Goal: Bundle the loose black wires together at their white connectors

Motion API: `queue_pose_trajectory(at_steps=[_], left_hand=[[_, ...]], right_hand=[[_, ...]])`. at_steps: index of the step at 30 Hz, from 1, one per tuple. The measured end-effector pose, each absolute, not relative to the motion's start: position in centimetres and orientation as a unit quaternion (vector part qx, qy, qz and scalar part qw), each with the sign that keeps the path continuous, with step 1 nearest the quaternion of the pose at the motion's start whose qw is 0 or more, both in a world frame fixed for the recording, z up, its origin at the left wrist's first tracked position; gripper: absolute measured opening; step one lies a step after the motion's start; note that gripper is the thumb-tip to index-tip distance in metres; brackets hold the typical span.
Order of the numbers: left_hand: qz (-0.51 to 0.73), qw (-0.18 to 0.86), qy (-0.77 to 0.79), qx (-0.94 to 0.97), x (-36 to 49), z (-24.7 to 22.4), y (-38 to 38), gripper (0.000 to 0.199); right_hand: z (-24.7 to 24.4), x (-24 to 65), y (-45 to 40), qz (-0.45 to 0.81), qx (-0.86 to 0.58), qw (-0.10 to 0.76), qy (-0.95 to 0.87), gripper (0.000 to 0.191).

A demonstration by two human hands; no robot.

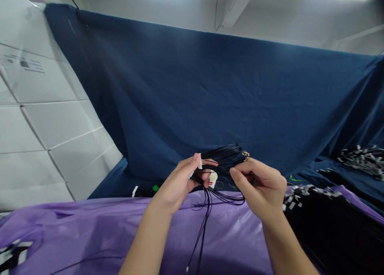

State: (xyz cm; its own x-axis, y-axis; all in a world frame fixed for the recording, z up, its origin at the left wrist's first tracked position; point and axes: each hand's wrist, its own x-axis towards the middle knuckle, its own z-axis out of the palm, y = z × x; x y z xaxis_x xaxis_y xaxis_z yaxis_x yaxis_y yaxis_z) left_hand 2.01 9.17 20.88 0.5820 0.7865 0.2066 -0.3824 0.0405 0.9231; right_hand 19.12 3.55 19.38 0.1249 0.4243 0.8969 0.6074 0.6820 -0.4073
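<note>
A looped bundle of thin black cables [223,151] hangs in the air between my hands, above the purple sheet. My left hand [183,179] is closed around the left end of the bundle, with a white tag or connector [200,161] showing at its thumb. My right hand [261,185] pinches at the right side of the loops. By its fingertips is a small light-coloured ring or band [245,155], too small to make out clearly. Loose cable ends dangle below the left hand, one tipped with a small white connector [187,269].
Purple sheeting [120,223] covers the near surface. On the right lies a big pile of black cables [336,227] with white ends, and another pile [363,161] farther back. A white cup [213,179] stands behind the bundle. White boxes [69,127] are stacked left; a blue curtain [210,91] hangs behind.
</note>
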Motion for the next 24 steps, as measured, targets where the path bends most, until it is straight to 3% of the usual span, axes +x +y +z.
queue_pose_trajectory(at_steps=[3,9,18,24], left_hand=[[0.423,0.684,0.191,0.564,1.9,20.8,9.2,0.04],[0.41,0.641,0.211,0.613,1.5,20.6,9.1,0.042],[0.397,0.515,0.189,0.736,1.1,20.5,9.7,0.038],[0.39,0.504,0.177,0.75,1.0,20.3,9.8,0.041]], right_hand=[[19.4,19.1,3.3,-0.021,-0.392,0.64,-0.66,0.02],[19.7,19.5,3.0,0.196,-0.431,0.64,-0.605,0.025],[20.2,20.7,3.6,0.466,-0.367,0.594,-0.543,0.026],[20.2,21.1,4.1,0.522,-0.346,0.571,-0.531,0.023]])
